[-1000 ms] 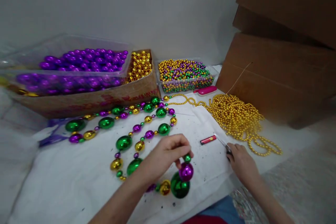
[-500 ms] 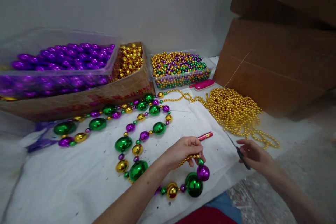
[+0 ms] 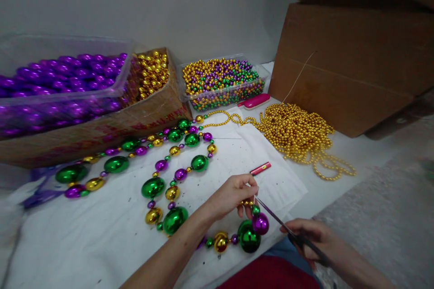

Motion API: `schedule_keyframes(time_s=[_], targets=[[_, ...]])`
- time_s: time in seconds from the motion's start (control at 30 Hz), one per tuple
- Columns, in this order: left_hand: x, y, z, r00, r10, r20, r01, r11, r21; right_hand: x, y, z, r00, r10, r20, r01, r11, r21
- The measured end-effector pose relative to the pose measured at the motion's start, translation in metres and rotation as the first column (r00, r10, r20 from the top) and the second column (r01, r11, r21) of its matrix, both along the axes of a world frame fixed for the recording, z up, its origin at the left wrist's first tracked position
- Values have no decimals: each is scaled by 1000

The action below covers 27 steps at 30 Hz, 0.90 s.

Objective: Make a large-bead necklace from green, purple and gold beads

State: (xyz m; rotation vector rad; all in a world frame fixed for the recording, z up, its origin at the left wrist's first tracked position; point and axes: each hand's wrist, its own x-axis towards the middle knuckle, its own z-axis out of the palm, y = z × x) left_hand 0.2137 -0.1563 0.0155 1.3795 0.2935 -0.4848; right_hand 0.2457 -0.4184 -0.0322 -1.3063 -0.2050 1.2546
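My left hand (image 3: 237,194) pinches the string end of a bead necklace (image 3: 249,235), whose green, purple and gold balls hang below the fingers and run left under my forearm. Small gold beads show beneath the palm. My right hand (image 3: 315,239) is wrapped round dark scissors (image 3: 276,219). Their tips meet the string just above a small green bead, beside my left fingertips. Whether the blades are parted I cannot tell. A red lighter-like stick (image 3: 260,169) lies on the white cloth (image 3: 91,235) beyond my left hand.
A clear bin of purple balls (image 3: 68,72), a carton of gold beads (image 3: 152,74) and a tub of mixed beads (image 3: 220,81) line the wall. A gold bead-chain pile (image 3: 294,131) lies before a large cardboard box (image 3: 346,67). A pink-handled object (image 3: 256,101) rests by the tub.
My right hand has brought the scissors left and down from beside the cloth's right edge to the string at my left fingers. My left hand keeps its pinch. The view has shifted slightly.
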Motion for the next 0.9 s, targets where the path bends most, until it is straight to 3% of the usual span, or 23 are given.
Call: schedule_keyframes(time_s=[0.23,0.43,0.67,0.9], targets=[[-3,0,-4,999,-37,-31,33,993,-116,5,9,12,1000,15,-24,-17,997,-69],[-5,3,-9,996,-61,-70,42,969,-241,7,16,15,997,13,-78,-15,999,-29],[-5,3,-12,993,-77,-95,45,954,-297,9,17,17,998,35,-57,-39,997,-72],[-7,-1,-12,987,-79,-139,29,944,-328,5,17,12,999,51,-5,-51,999,-12]])
